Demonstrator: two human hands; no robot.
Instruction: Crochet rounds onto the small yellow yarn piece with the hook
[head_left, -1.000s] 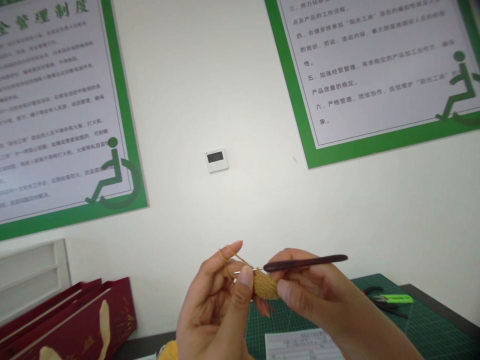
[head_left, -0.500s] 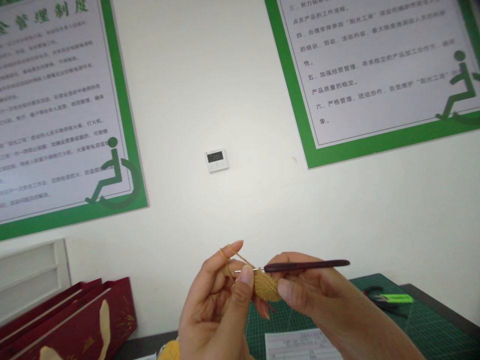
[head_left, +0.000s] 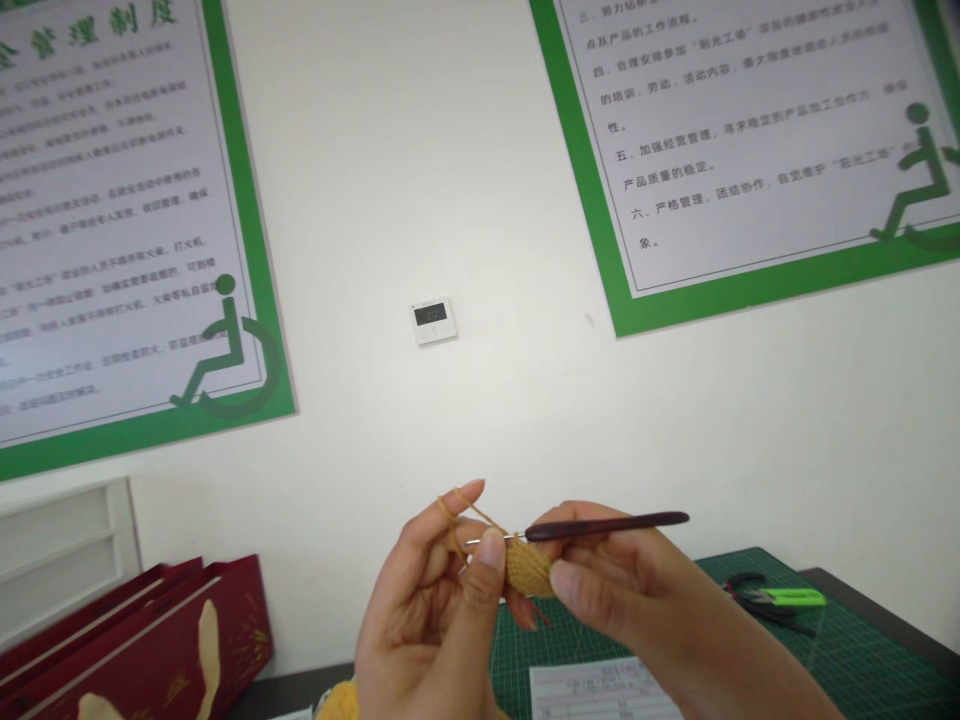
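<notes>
My left hand [head_left: 431,610] pinches a small mustard-yellow crocheted piece [head_left: 529,568] between thumb and fingers. A strand of yellow yarn [head_left: 448,510] loops over its raised index finger. My right hand [head_left: 637,600] is closed on a crochet hook with a dark brown handle [head_left: 607,524]. Its thin metal tip lies across the top of the piece, by my left thumb. Both hands are held up in front of the wall, above a green cutting mat [head_left: 855,660].
On the mat lie green-handled snips [head_left: 780,598] at the right and a printed sheet [head_left: 600,690] near the bottom edge. Red boxes [head_left: 150,640] stand at lower left. More yellow yarn [head_left: 337,700] shows below my left wrist. Two green-framed posters and a thermostat [head_left: 433,320] hang on the wall.
The hook's handle dipped slightly and came back up and a little left; otherwise the hands have hardly shifted.
</notes>
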